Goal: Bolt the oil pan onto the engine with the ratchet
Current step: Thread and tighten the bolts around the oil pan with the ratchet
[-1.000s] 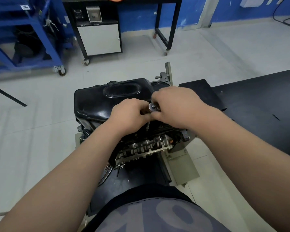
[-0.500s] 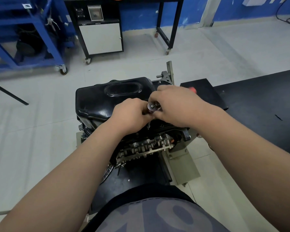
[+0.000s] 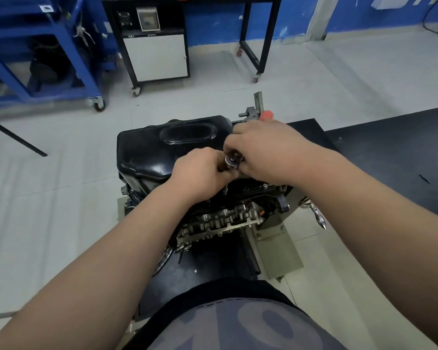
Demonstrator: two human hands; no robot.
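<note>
Your right hand (image 3: 268, 150) shifted far, uncovering red handle (image 3: 267, 114) behind; left hand (image 3: 200, 170) and right, grips curled tight on ratchet (image 3: 232, 160) over oil pan (image 3: 152, 152). Blue cart (image 3: 85, 66) far left.

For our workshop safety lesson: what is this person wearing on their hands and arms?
The left hand and right hand are bare: no gloves, watch or wristband. The left forearm and right forearm are uncovered to the frame's edge, with no sleeves in view.
</note>
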